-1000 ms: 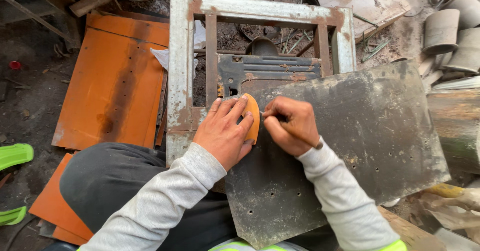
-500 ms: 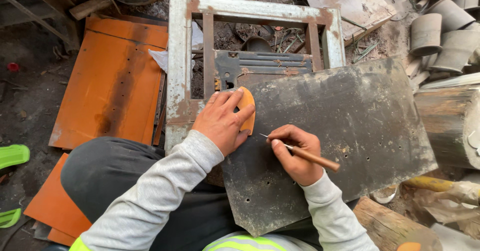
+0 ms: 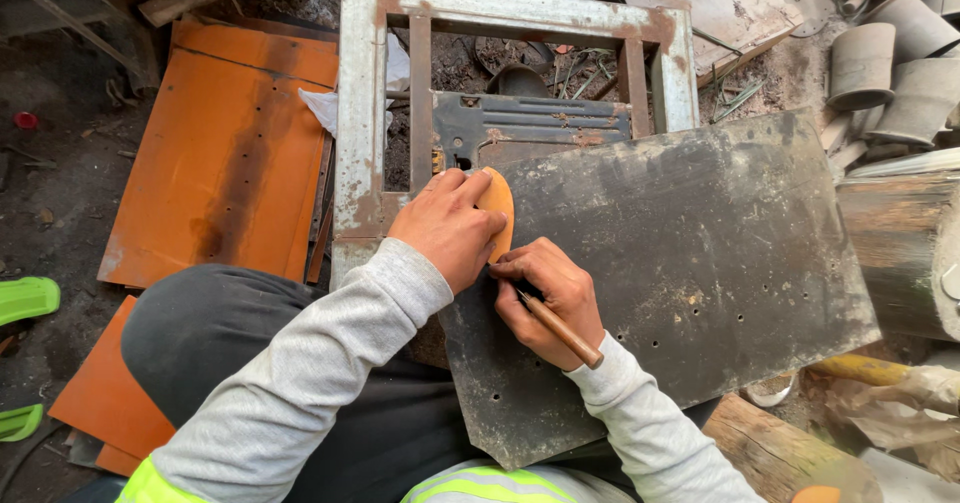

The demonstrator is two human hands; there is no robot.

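Observation:
A dark, scuffed metal sheet (image 3: 700, 253) with small holes lies tilted across my lap and a rusty metal frame (image 3: 362, 113). My left hand (image 3: 445, 225) presses a small orange rounded piece (image 3: 497, 208) flat against the sheet's upper left edge. My right hand (image 3: 550, 298) grips a wooden-handled tool (image 3: 562, 331) like a pen, its tip hidden under my fingers at the lower edge of the orange piece.
An orange metal panel (image 3: 225, 153) lies on the dirt floor to the left, with another below it. Grey cylindrical pots (image 3: 880, 63) are stacked at the top right. A log (image 3: 900, 253) lies right of the sheet; green footwear (image 3: 28, 298) sits at far left.
My right hand slid from the top of the orange piece down along its right edge to its lower end, with the tool handle now pointing down right. The left hand kept holding the piece.

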